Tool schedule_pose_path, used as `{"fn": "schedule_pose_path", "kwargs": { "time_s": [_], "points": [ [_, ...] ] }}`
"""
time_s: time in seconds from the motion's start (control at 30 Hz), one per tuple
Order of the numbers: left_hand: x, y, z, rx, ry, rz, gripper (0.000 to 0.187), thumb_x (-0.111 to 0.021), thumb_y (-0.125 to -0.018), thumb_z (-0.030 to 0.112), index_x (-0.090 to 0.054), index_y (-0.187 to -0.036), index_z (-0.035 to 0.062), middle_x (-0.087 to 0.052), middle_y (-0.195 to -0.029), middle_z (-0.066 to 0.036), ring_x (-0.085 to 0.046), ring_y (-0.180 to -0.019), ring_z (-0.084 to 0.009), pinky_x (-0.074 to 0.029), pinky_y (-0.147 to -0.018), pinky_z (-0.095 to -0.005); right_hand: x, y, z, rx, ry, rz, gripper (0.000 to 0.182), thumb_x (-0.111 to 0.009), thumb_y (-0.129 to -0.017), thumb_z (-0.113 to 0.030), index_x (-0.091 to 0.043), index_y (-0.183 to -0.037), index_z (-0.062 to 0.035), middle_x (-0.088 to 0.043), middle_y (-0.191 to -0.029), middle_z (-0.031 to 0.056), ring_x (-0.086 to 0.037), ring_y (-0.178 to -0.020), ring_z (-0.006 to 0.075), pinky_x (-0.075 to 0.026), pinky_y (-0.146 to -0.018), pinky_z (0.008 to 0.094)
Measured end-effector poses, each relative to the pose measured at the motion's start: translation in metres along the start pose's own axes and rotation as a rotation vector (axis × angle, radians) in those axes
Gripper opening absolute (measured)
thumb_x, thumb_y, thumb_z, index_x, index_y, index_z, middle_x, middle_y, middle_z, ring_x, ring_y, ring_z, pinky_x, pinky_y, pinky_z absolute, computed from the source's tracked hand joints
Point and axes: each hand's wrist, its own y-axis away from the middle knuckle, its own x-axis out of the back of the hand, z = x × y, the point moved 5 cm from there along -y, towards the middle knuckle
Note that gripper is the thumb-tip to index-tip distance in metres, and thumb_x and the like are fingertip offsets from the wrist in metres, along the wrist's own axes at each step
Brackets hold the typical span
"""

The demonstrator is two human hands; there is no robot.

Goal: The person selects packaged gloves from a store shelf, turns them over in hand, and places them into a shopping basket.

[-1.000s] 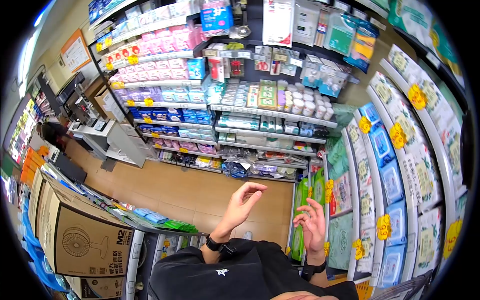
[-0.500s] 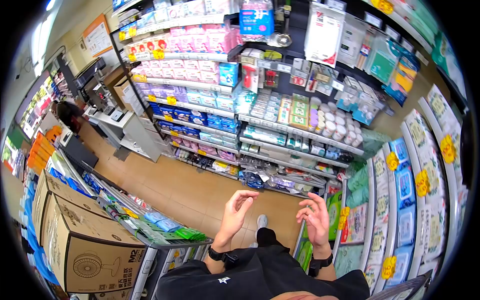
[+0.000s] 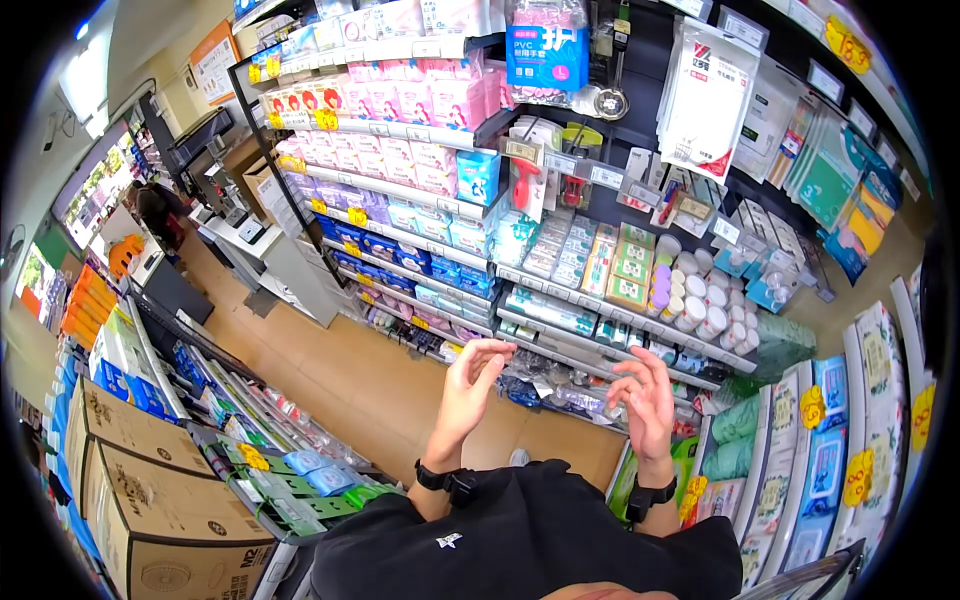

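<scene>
Both hands are raised in front of a black shirt [image 3: 500, 535]. My left hand [image 3: 468, 393] is held up with its fingers bent and apart from the thumb, nothing in it. To its right, my right hand [image 3: 645, 400] has loosely curled, spread fingers and is also empty. Each wrist wears a black band. Beyond the hands stand shelves [image 3: 625, 310] with packets, boxes and round white tubs [image 3: 690, 312]. Neither hand touches the goods.
At the lower left, cardboard boxes [image 3: 170, 510] stand beside a low shelf with green and blue packets [image 3: 330, 478]. Shelves with wipes [image 3: 822, 470] run along the right. A white counter [image 3: 270, 262] and a person [image 3: 155, 215] are farther back on the left.
The view has moved closer to the shelves, which appear larger. Both hands sit slightly higher in view, still raised and empty. The shoe is now mostly hidden behind the shirt.
</scene>
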Motion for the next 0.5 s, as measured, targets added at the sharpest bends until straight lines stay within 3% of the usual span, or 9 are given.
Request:
{"fn": "schedule_pose_path", "kwargs": {
  "time_s": [0.27,0.3,0.5],
  "points": [
    [-0.01,-0.088,-0.002,-0.118,-0.134,0.04,0.019,-0.057,-0.099,0.007,-0.058,-0.117,0.0006,-0.065,-0.12,-0.011,-0.06,-0.113,-0.0164,-0.045,-0.097,-0.0302,0.005,-0.098,-0.006,0.042,0.105,-0.079,0.062,-0.059,-0.09,-0.014,-0.032,-0.144,0.0029,-0.053,-0.127,0.0189,-0.059,-0.105,0.0207,-0.049,-0.085,0.03],
    [-0.009,-0.097,-0.002,-0.137,-0.189,0.051,0.02,-0.057,-0.098,0.008,-0.058,-0.117,0.0005,-0.065,-0.121,-0.011,-0.06,-0.114,-0.0166,-0.045,-0.097,-0.0304,0.002,-0.109,-0.009,0.063,0.143,-0.119,0.062,-0.059,-0.09,-0.013,-0.032,-0.144,0.0027,-0.052,-0.131,0.019,-0.057,-0.113,0.0228,-0.047,-0.091,0.0324],
    [-0.002,-0.167,0.011,-0.241,-0.258,0.079,0.027,-0.059,-0.097,0.009,-0.056,-0.122,0.0011,-0.064,-0.124,-0.012,-0.061,-0.114,-0.0209,-0.048,-0.093,-0.0336,-0.013,-0.184,-0.012,0.179,0.222,-0.13,0.063,-0.06,-0.089,-0.012,-0.032,-0.145,0.002,-0.048,-0.138,0.021,-0.052,-0.125,0.0272,-0.042,-0.101,0.0373]
  ]
}}
